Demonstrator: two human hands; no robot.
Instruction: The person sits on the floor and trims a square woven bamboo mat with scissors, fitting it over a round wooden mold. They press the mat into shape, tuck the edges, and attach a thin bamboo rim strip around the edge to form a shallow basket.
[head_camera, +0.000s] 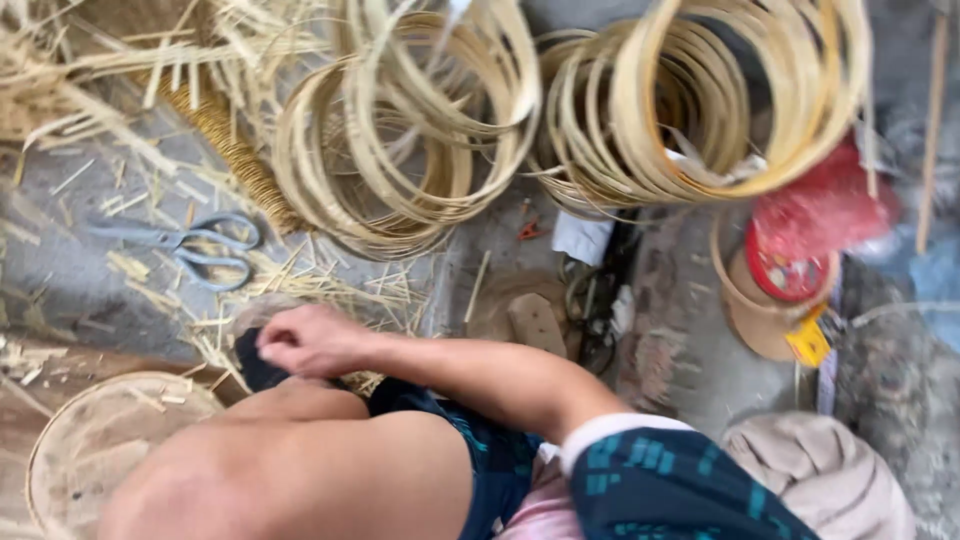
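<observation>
Nearest, the person's bare knee is filling the lower frame beside a round woven tray (95, 450). Just past it, the right hand (305, 340) is curling shut on a dark object (255, 365) against the knee; what that object is cannot be told. The left hand is lying out of view. Farther off, scissors (190, 248) are lying on the floor among bamboo scraps, and beyond them 2 heaps of bamboo hoops (420, 130) are leaning together.

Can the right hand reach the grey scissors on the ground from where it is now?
Probably yes. The right hand rests closed near the knee, and the scissors lie in the open just beyond it, to the upper left. Only loose straw scraps lie between them; nothing solid blocks the way.
</observation>
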